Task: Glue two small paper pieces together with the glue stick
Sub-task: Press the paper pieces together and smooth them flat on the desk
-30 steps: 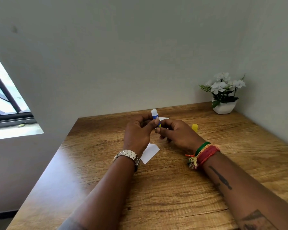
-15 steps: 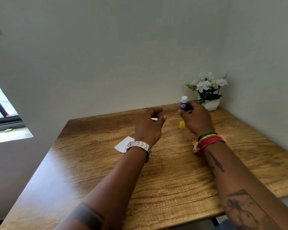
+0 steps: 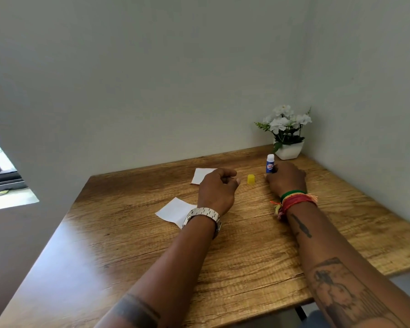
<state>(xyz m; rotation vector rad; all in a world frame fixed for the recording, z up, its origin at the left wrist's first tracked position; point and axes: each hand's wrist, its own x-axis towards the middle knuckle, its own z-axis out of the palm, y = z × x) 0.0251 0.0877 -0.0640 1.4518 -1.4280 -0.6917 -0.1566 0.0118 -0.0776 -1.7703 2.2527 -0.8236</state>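
A blue and white glue stick (image 3: 269, 164) stands upright on the wooden table (image 3: 246, 252) at the back right, with my right hand (image 3: 285, 179) closed around its lower part. Its yellow cap (image 3: 251, 179) sits on the table between my two hands. My left hand (image 3: 217, 190) hovers loosely curled and holds nothing. One white paper piece (image 3: 200, 175) lies just beyond my left hand, partly hidden by it. A second white paper piece (image 3: 174, 211) lies beside my left wrist, its right corner under the watch.
A white pot of white flowers (image 3: 287, 134) stands in the back right corner against the walls, just behind the glue stick. A window (image 3: 0, 171) is at the far left. The table's right edge runs close to my right forearm.
My right hand carried the glue stick away from my left hand to the right and set it down upright near the flower pot. My left hand let go and lowered toward the table.
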